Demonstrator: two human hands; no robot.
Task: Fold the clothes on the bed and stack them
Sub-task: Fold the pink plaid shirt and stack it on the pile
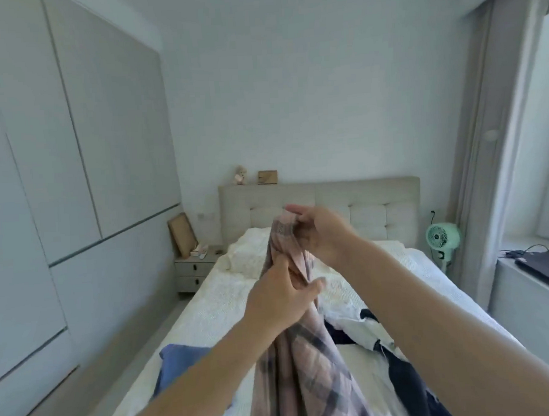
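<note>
A pink plaid garment (303,365) hangs bunched in the air above the bed (215,309), held up in front of me. My right hand (319,231) pinches its top edge near the headboard line. Lower down, my left hand (281,298) grips the gathered cloth. A blue garment (179,360) lies on the bed at the left, partly hidden by my left forearm. On the right lies a white and navy garment (365,327), partly behind the plaid cloth and my right forearm.
A pillow (247,250) lies by the padded headboard (362,203). A nightstand (195,270) stands left of the bed, wardrobe doors (73,154) line the left wall. A green fan (442,240) and a laptop (546,263) on a ledge are at the right.
</note>
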